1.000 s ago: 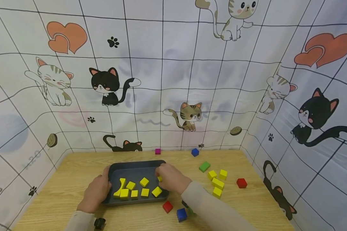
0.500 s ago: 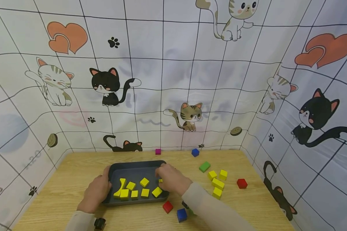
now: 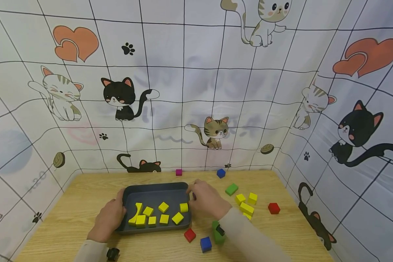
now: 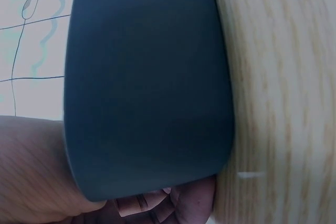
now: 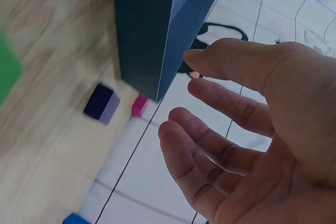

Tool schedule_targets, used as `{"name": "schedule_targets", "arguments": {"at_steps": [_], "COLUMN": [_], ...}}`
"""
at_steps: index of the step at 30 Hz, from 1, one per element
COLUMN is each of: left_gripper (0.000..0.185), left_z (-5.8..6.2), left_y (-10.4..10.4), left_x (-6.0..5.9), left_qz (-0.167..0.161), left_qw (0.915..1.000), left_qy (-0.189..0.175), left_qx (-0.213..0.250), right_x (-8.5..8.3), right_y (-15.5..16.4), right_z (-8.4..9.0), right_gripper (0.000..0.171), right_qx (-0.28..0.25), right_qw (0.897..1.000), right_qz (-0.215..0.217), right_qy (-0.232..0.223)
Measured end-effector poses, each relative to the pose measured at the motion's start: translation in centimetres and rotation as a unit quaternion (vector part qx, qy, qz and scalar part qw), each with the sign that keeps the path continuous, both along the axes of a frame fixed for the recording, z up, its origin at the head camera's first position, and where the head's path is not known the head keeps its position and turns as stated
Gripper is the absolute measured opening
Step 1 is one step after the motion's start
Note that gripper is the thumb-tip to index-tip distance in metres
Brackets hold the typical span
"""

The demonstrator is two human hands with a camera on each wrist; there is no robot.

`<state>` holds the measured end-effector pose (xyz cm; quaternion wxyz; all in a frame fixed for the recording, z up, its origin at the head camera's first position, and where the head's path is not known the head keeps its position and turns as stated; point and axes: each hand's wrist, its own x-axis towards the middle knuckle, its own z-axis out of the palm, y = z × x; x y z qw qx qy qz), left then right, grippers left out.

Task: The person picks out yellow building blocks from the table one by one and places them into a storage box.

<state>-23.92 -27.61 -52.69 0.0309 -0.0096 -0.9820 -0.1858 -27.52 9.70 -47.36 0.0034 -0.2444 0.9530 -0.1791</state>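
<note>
Right hand (image 3: 207, 199) empty beside the dark grey tray (image 3: 157, 189), fingers loose and spread; only the right wrist view shows the gaps between fingers (image 5: 220, 108). Left hand (image 3: 108, 218) grips the tray's left wall. Tray mid-table, holding yellow blocks (image 3: 163, 218).

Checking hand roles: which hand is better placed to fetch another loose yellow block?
Right. The right hand is open and empty beside the yellow blocks, while the left hand grips the tray.
</note>
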Motion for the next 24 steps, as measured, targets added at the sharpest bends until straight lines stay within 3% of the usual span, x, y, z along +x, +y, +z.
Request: {"name": "schedule_targets", "arguments": {"at_steps": [7,13,24], "left_gripper": [0.073,0.073,0.074], "left_z": [0.1,0.1,-0.1], "left_y": [0.1,0.1,-0.1], "left_x": [0.2,0.2,-0.2], "left_qz": [-0.002,-0.003,-0.003], "left_qw": [1.0000,1.0000,1.0000], "left_qy": [0.003,0.003,-0.001], "left_qx": [-0.002,-0.005,-0.004], "right_x": [-0.8,-0.8,-0.6], "right_y": [3.1,5.7,11.0], "right_z": [-0.5,-0.6,-1.2], "right_gripper": [0.031,0.030,0.032], "right_qx": [-0.013,-0.038,0.012], "right_qw": [1.000,0.999,0.993], "right_qz": [-0.007,-0.037,-0.118], "right_qy": [0.013,-0.007,0.018]}}
